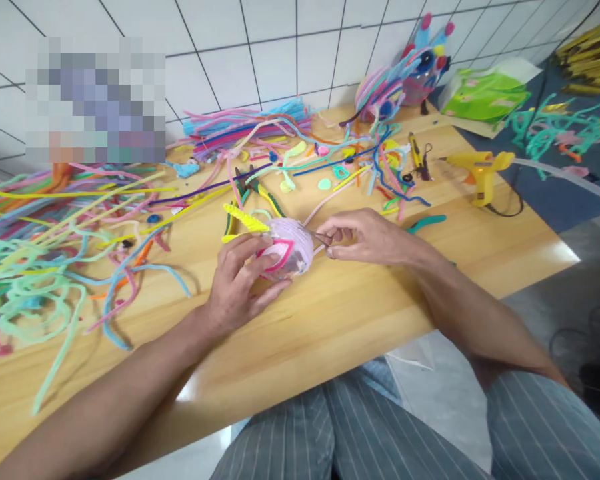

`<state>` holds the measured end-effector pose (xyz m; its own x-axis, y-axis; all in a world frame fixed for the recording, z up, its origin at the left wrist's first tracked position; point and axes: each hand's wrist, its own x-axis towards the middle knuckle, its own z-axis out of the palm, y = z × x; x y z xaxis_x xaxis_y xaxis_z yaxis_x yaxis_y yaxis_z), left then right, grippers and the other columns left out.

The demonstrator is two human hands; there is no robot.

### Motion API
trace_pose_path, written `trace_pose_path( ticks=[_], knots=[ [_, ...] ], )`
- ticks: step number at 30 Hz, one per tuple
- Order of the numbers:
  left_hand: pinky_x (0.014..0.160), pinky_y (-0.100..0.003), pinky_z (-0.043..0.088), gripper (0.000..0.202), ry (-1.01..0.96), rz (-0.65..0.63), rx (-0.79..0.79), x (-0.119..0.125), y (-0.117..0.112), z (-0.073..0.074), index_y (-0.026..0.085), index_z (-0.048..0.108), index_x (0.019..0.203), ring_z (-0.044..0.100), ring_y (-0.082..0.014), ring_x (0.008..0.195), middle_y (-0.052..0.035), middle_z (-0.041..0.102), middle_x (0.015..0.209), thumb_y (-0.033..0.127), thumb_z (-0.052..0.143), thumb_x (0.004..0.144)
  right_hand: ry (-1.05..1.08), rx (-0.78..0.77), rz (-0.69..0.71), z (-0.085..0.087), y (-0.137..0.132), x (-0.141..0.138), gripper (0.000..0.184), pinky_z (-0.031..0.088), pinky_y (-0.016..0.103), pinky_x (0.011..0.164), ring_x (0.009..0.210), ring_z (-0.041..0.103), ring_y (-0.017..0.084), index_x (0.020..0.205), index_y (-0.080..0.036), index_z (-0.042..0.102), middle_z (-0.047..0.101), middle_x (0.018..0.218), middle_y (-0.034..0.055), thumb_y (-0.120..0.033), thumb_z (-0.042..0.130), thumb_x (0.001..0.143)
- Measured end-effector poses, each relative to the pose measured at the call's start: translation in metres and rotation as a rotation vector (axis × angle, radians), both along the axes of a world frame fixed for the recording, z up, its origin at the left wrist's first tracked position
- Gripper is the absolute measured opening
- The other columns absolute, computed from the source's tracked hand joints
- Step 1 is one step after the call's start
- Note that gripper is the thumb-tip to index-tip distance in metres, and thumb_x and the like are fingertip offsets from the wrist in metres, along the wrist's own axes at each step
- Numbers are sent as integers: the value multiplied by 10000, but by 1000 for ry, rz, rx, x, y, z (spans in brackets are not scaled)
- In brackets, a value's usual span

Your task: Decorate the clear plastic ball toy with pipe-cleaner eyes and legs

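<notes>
Left hand (240, 277) grips the lilac craft piece (300, 243); right hand (365, 237) grips a slim metal tool (321, 237) at its side. Glue gun (483, 177) rests on the bench (330, 320).

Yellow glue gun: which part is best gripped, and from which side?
Probably the handle of the glue gun, coming from the near edge of the table: the handle juts toward that edge, while the nozzle points left, away from the grip.

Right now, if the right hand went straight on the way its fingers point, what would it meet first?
Most likely the lilac-wrapped craft piece, which the left hand holds; the gap to the right hand is hard to judge.
</notes>
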<state>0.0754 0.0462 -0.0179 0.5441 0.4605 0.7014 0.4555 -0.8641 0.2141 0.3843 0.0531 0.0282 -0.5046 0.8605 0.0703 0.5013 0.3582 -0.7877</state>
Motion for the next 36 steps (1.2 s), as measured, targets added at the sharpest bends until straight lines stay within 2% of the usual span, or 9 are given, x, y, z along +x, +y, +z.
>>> trace_pose_path(
  ticks=[6, 11, 18, 26, 32, 36],
  knots=[
    [1018, -495, 618, 530, -29, -9, -6, 1, 0, 1, 327, 525, 1378, 701, -296, 1241, -93, 675, 1300, 350, 835, 949, -3, -4, 22, 0, -2, 1, 235, 483, 249, 699, 725, 672, 135, 1051, -190, 809, 804, 859, 4, -213, 684, 854],
    [1035, -486, 619, 563, -30, -30, 9, 0, 1, 0, 307, 539, 1383, 688, -293, 1252, -102, 675, 1303, 334, 863, 924, -30, 2, 12, 1, -2, 2, 225, 492, 261, 722, 768, 690, 152, 1039, -199, 812, 812, 891, 11, -241, 718, 838],
    [1030, -498, 617, 509, -10, -18, 11, 0, 1, 1, 313, 533, 1361, 696, -296, 1246, -98, 678, 1292, 338, 832, 951, -32, 1, 18, -1, -1, 2, 232, 493, 255, 718, 765, 687, 148, 1042, -195, 807, 806, 884, 13, -235, 706, 837],
    [1039, -471, 609, 535, -49, -48, 46, 1, 3, -1, 262, 565, 1361, 700, -293, 1237, -109, 694, 1285, 339, 864, 925, -18, 26, 23, -3, -1, 2, 236, 395, 229, 616, 648, 605, 107, 1043, -178, 822, 754, 767, -12, -199, 674, 861],
    [1055, -475, 605, 572, -40, -49, 29, 0, 4, -2, 292, 556, 1381, 698, -297, 1262, -102, 694, 1307, 320, 878, 909, 12, -53, -37, 0, 0, 6, 168, 430, 250, 667, 701, 632, 124, 994, -185, 769, 766, 830, -1, -280, 713, 867],
    [1060, -463, 605, 557, -41, -48, 45, 0, 4, -1, 265, 559, 1376, 697, -290, 1254, -109, 689, 1294, 319, 871, 918, -68, -39, -75, -1, 3, 7, 152, 443, 273, 716, 731, 652, 146, 951, -186, 767, 753, 819, 1, -291, 726, 849]
  ],
)
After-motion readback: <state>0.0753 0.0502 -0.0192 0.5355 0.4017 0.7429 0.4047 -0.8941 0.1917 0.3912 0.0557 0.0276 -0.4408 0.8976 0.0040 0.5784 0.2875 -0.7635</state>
